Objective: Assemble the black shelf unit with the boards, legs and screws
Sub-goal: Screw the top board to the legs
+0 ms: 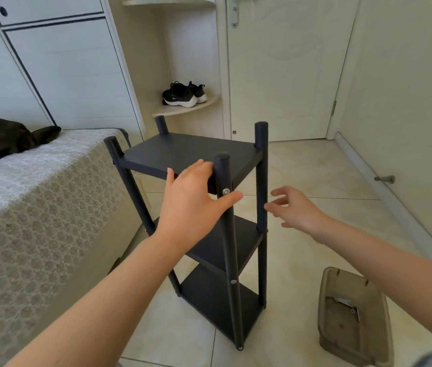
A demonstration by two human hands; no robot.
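Observation:
The black shelf unit (pixel 191 152) stands upright on the tiled floor beside the bed, three boards fixed between several round black legs. Silver screw heads (pixel 226 191) show on the near leg (pixel 229 247). My left hand (pixel 195 205) rests on the front edge of the top board, fingers on top and thumb across the near leg just below the screw. My right hand (pixel 295 210) hovers just right of the right-hand leg (pixel 261 181), fingers loosely spread, holding nothing; its fingertips are next to the leg and I cannot tell if they touch.
A bed (pixel 37 207) with a patterned cover fills the left, dark clothing (pixel 5 139) on it. A brownish translucent plastic box (pixel 352 316) lies on the floor at right front, a small screw inside. A closed door (pixel 283 75), a wall doorstop (pixel 384 179) and corner shelves with black sneakers (pixel 183 94) stand behind.

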